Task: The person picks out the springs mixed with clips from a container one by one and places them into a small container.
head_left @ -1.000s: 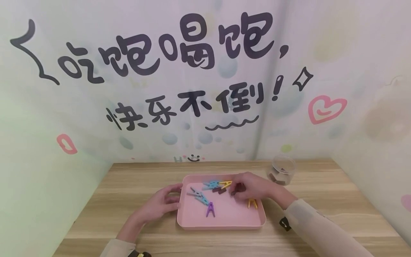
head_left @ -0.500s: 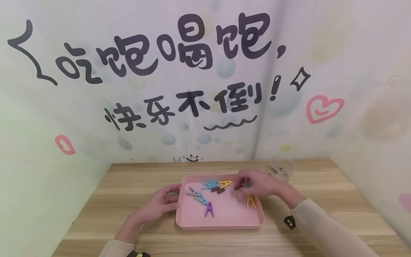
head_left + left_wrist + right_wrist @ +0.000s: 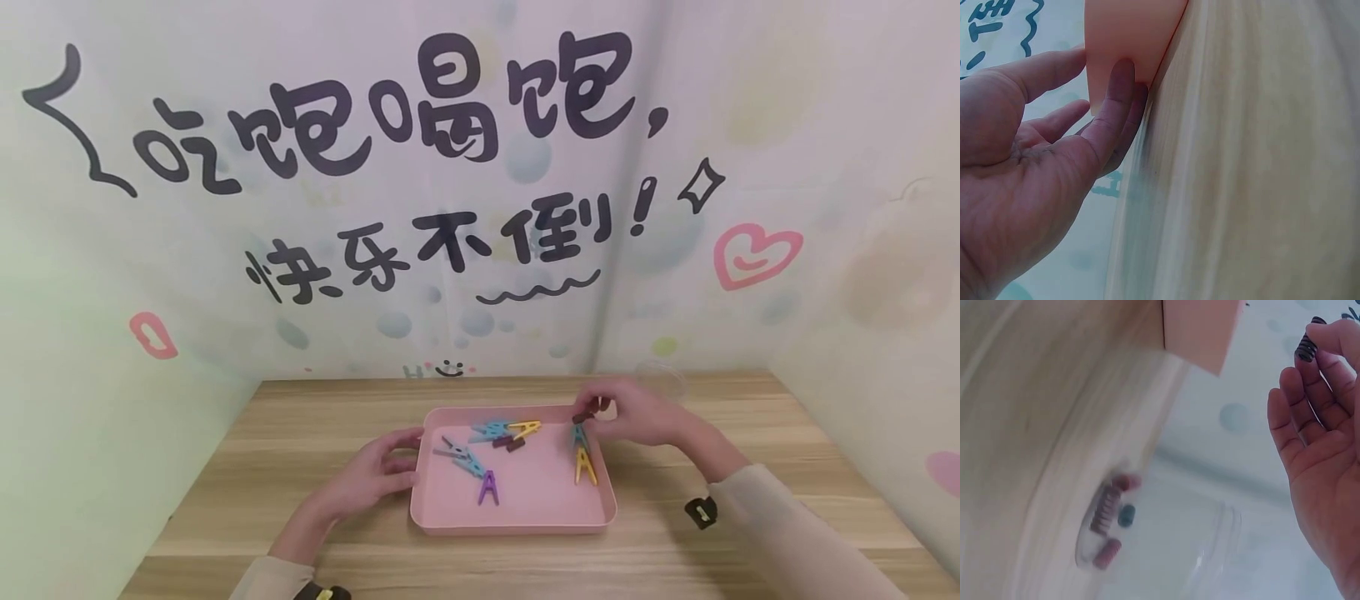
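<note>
Head view: pink tray (image 3: 517, 512) sat mid-tabletop (image 3: 300, 417), holding loose coloured clothespins; left hand (image 3: 375, 475), fingers relaxed, touched its left rim; right hand (image 3: 637, 415) pinched a dark brown clothespin (image 3: 585, 411) above the tray's far right corner. Left wrist view: straight fingers (image 3: 1116, 100) lay against the tray's side. Right wrist view: fingertips gripped the dark clothespin; a clear jar (image 3: 1166, 544) held several pegs.

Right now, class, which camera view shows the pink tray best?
The head view: the whole pink tray shows, with its pegs. The left wrist view shows only a corner touched by the left hand; the right wrist view shows only another corner.
</note>
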`<state>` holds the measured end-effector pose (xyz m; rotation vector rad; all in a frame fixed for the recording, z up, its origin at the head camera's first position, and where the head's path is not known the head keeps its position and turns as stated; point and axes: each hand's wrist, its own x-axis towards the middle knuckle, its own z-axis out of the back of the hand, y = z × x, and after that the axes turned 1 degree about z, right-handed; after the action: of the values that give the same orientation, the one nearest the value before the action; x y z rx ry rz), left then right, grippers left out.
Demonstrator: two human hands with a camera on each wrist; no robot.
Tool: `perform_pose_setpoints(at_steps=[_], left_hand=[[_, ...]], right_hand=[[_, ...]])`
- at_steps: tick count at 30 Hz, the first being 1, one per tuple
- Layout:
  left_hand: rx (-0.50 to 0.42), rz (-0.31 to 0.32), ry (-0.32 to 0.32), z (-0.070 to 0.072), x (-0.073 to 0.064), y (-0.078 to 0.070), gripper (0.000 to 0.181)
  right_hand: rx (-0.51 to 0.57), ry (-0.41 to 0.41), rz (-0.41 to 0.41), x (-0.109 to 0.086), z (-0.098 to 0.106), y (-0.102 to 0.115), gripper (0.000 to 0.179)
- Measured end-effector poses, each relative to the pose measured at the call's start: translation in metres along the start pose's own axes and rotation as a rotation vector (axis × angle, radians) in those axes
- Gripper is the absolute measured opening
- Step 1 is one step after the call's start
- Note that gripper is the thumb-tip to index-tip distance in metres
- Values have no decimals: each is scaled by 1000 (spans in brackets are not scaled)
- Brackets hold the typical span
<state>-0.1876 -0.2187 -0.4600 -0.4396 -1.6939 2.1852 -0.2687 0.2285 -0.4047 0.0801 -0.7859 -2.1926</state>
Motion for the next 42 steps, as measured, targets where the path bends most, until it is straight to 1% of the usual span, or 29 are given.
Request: perform_pose_setpoints(at_steps=[5,7,10,14,17,23,27,32,34,37,42], left_hand=[[-5,-2,3,1,0,1,70],[-6,-3,5,1,0,1,70],[-4,-6,5,1,0,2,71],[-10,-5,8,1,1,3,71],[-14,0,9,1,1,3,71],[-10,15,3,0,1,1,71],[-14,20,2,0,1,-1,71],[-13,16,4,0,0,-2,71],[-11,15,6,0,0,-2,71],[-10,11,10,0,0,-1,71],[4,5,7,1,1,-1,72]], right_hand=[[-31,-25,-33,-8,13,-3,20],[-54,-44,-34,-11,18,-5,20],[-69,-74,-11,-16,25,-8,19],[-43,-96,-6,-22,31,-14,20],[-34,-110,-22,-26,35,-17,23],[-65,-146,-38,-31,45,-19,24],[-93,-158,-67,-34,51,-23,22],[-119,-167,-133,-38,59,-33,23],[-128,-172,-145,-40,61,-37,22],[-141,-182,-151,-43,65,-42,22],[-171,-201,-124,-45,71,-51,20]])
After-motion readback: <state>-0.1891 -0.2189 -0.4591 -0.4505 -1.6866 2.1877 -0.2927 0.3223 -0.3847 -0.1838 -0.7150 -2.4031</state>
